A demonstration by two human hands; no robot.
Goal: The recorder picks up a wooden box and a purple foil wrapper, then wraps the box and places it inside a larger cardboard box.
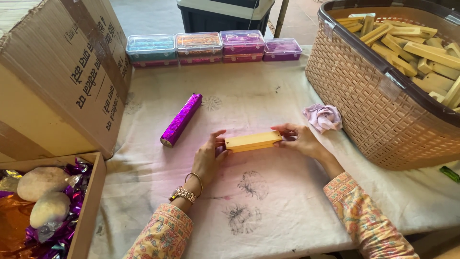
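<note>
Between my two hands, just above the cloth-covered worktop (268, 96), the yellow wooden block (253, 141) lies with its long axis running left to right. My left hand (209, 158) pinches its left end, my right hand (299, 139) its right end, fingers narrowly closed on it, neither nearer.

You're at a small craft packing workbench: a basket (350, 81) of wooden blocks (412, 43) at two o'clock, cardboard cartons (52, 91) at nine
</note>
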